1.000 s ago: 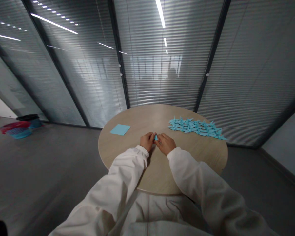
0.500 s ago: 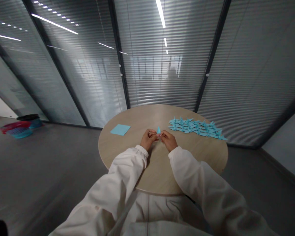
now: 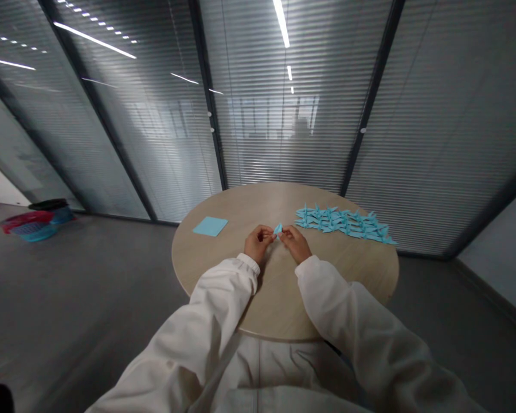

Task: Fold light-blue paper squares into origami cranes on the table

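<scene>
Between my two hands, above the middle of the round table, is a small folded piece of light-blue paper (image 3: 278,229). My left hand (image 3: 258,242) pinches it from the left with thumb and fingertips. From the right, my right hand (image 3: 296,243) pinches its other side. The fingers cover part of the folds. To the right lie several light-blue paper cranes (image 3: 341,221), set close together in rows. A flat stack or sheet of square blue paper (image 3: 210,226) rests to the left of my left hand.
The round wooden table (image 3: 279,312) stands close to a glass partition with blinds (image 3: 284,155). On the floor at the far left are a blue basket with a red liner (image 3: 32,226) and another with a black liner (image 3: 60,211).
The folded paper has turned, its upright point now leaning right and looking shorter and wider. My fingers have shifted slightly around it. The cranes and the square paper have stayed put.
</scene>
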Tool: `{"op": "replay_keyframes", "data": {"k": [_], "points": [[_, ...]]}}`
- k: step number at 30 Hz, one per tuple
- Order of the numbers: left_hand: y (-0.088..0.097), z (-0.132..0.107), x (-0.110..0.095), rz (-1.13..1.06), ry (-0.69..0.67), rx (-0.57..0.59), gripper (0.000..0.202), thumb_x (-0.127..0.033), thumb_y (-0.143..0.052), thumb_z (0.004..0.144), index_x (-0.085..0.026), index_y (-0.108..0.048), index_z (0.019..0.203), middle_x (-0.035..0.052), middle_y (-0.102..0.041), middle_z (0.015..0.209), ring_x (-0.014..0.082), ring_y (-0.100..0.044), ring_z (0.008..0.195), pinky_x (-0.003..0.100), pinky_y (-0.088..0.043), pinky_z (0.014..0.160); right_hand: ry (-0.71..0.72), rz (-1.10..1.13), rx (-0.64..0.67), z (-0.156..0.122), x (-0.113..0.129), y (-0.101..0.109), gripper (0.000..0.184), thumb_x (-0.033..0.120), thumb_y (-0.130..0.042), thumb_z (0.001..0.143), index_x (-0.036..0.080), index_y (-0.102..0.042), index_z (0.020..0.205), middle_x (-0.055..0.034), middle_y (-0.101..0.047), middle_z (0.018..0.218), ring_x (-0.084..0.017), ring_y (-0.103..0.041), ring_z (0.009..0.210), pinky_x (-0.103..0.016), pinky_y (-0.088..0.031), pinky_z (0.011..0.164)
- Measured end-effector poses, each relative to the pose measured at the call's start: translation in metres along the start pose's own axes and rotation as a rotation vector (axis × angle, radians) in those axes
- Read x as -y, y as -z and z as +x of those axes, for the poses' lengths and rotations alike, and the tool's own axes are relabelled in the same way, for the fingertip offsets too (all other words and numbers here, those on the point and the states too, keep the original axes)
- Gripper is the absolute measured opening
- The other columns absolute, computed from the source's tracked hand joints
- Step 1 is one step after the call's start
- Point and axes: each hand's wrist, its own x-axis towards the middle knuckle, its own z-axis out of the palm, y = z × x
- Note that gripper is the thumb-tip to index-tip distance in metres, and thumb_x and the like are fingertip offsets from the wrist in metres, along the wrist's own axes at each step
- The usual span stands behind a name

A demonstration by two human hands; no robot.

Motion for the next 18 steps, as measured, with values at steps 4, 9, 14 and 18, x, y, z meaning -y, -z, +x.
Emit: {"op": "replay_keyframes", "data": {"k": [4,9,14,18], "points": [[0.0,0.001,0.008,0.01,-0.054,0.054,0.036,-0.03,-0.073,0.061,-0.017,-0.052,0.087,-0.0001,-0.061,0.073,0.0108,-0.059,0.069,0.024,-0.046,0.066,0.012,0.084,0.002,0.002,0.001,0.003,0.022,0.04,-0.06,0.071,0.019,-0.062,0.079,-0.0025,-0.066,0.08,-0.017,-0.06,0.079,-0.03,-0.045,0.077],[0.0,0.0,0.014,0.118,-0.125,0.081,0.035,-0.03,-0.07,0.067,-0.018,-0.05,0.094,0.0,-0.061,0.077,0.0093,-0.057,0.068,0.022,-0.044,0.064,-0.001,0.159,-0.016,0.002,0.003,0.005,0.022,0.04,-0.063,0.069,0.018,-0.064,0.073,-0.0028,-0.067,0.072,-0.017,-0.06,0.07,-0.029,-0.046,0.072],[0.0,-0.002,0.01,0.092,-0.069,0.097,0.047,-0.03,-0.075,0.06,-0.019,-0.049,0.097,-0.0005,-0.061,0.077,0.0094,-0.057,0.066,0.022,-0.044,0.064,0.0,0.199,0.027,0.001,0.006,0.006,0.02,0.039,-0.065,0.068,0.019,-0.065,0.07,-0.0024,-0.067,0.07,-0.017,-0.061,0.069,-0.029,-0.047,0.071],[0.002,-0.002,0.007,0.094,-0.003,0.084,0.043,-0.032,-0.075,0.059,-0.019,-0.051,0.092,-0.0014,-0.063,0.069,0.0105,-0.058,0.061,0.023,-0.044,0.062,0.001,0.156,0.034,0.002,0.005,0.006,0.02,0.039,-0.064,0.069,0.019,-0.065,0.07,-0.0025,-0.067,0.071,-0.017,-0.061,0.071,-0.028,-0.046,0.07]]}}
